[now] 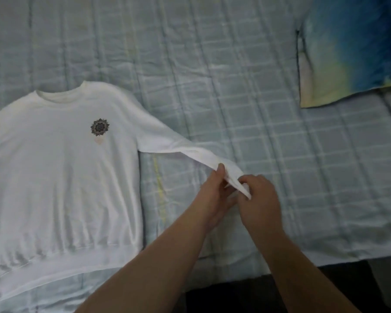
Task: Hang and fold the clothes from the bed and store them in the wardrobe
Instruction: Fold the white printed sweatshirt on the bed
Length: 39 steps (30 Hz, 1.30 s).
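Sweatshirt [61,168] lies flat, front up, left of my hands on the bed [235,86], spread out so the folds come out square. White soft knit, ribbed hem and neck, small dark round emblem [99,127] on the chest. Its sleeve [178,150] runs out to my hands, with the cuff [239,181] end lifted off the bed. Left hand [215,193] pinches the cuff and right hand [260,195] pinches its tip, so both are grasping. Probably tensioning to flatten it before folding inward. The bed cover is a pale checked quilt, slightly creased. Pillow [352,48], blue fading to yellow, sits beyond my hands, well right.
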Each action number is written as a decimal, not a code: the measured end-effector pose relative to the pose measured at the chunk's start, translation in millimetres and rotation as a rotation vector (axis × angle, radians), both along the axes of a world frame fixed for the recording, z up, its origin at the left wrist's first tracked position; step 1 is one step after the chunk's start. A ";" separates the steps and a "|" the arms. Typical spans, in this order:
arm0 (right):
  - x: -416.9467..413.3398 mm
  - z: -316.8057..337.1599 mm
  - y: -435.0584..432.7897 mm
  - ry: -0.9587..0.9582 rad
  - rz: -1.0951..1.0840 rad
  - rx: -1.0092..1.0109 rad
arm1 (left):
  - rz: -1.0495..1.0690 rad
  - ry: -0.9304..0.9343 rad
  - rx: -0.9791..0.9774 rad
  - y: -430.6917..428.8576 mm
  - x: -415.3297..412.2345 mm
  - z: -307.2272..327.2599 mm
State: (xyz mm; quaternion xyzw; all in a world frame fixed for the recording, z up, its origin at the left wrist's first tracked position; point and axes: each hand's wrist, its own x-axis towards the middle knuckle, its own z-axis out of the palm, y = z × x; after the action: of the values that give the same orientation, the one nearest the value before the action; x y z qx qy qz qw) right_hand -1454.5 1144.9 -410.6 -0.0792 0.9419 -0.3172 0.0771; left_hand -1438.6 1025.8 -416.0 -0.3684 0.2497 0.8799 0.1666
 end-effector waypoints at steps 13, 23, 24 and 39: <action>-36.0 -86.5 78.2 -0.314 -0.633 -0.061 | 0.212 -0.270 0.288 46.2 -31.5 -101.2; -33.0 -98.0 33.6 -0.451 -0.538 0.150 | -0.537 -0.402 -0.346 4.9 -11.0 -79.9; -31.8 -98.0 31.4 -0.454 -0.516 0.197 | -0.666 -0.350 -0.546 -2.4 -12.8 -77.0; -81.1 -84.8 84.9 -0.095 -0.703 -0.274 | -1.270 0.615 -1.888 23.2 -88.2 -101.3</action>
State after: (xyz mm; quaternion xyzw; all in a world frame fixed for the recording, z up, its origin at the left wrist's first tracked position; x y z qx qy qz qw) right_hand -1535.6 1229.8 -495.3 0.2539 0.8557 -0.4508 -0.0040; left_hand -1526.8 1049.0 -517.3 0.0723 0.9703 0.1577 0.1688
